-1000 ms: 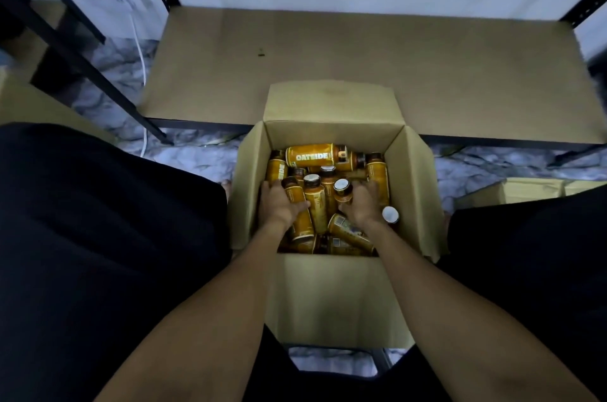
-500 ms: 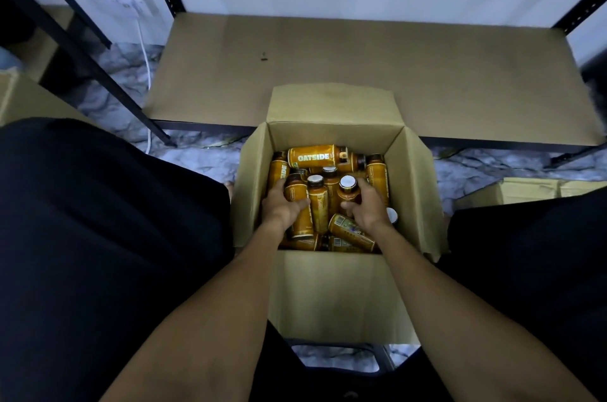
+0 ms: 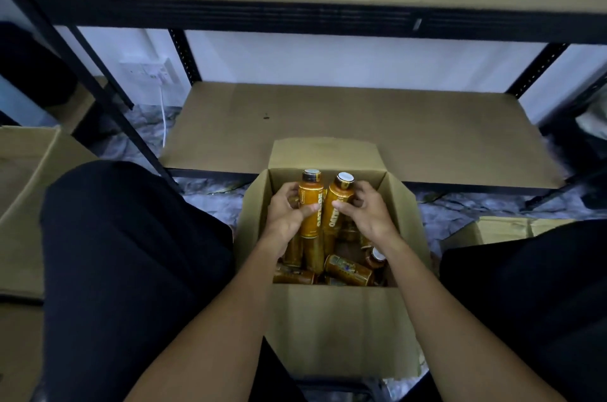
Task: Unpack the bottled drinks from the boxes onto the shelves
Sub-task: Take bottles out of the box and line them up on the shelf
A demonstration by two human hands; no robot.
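Left bottle [image 3: 310,207] and right bottle [image 3: 336,201] are upright, side by side, over the far half of the open box [image 3: 341,329]; left hand [image 3: 285,214] wraps the first, right hand [image 3: 368,211] the second; other bottles [image 3: 348,271] lie jumbled at its near edge.

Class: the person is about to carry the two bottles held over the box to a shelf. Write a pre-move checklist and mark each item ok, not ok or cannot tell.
1. The left hand grips the left bottle round its body: ok.
2. The right hand grips the right bottle: ok.
3. Both caps are on: ok.
4. The bottle bases are clear of the box rim: cannot tell.
5. The lower shelf has bare space straight ahead: ok.
6. No loose bottles in the box are caught underneath: cannot tell.
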